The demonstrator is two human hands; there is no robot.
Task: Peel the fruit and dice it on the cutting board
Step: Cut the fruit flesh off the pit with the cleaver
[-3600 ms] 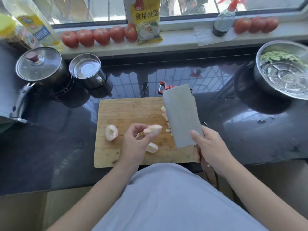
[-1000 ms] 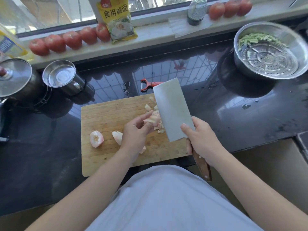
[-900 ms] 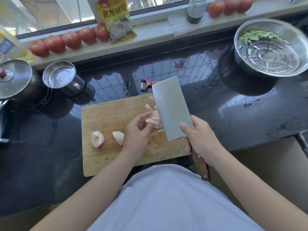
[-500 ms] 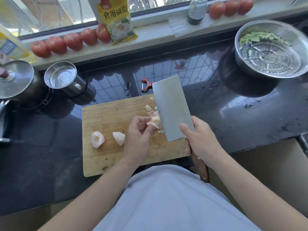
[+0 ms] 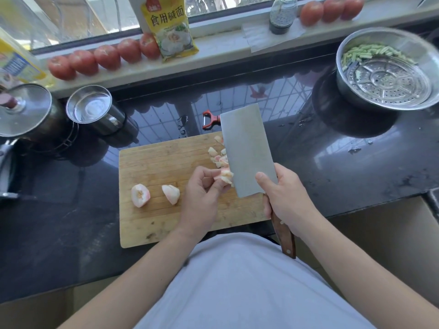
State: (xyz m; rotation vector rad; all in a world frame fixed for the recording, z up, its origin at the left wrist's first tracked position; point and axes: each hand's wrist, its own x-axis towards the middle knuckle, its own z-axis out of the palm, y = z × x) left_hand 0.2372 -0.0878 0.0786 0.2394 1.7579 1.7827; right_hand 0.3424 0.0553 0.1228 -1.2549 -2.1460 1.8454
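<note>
We pinch a peeled fruit wedge (image 5: 224, 175) in the left hand (image 5: 202, 198), fingertips curled back so the cleaver (image 5: 245, 150) can slice beside them. The right hand (image 5: 286, 198) wraps its grip around the handle, forefinger on the blade's flat. Diced bits (image 5: 218, 157) gather beside the blade; two uncut pieces (image 5: 154, 194) wait leftward on the cutting board (image 5: 154, 224), on the bench (image 5: 356, 167).

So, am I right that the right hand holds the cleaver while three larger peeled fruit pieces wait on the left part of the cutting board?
Not quite: the head view shows two larger peeled fruit pieces waiting on the left part of the cutting board, not three. The right hand does hold the cleaver.
</note>
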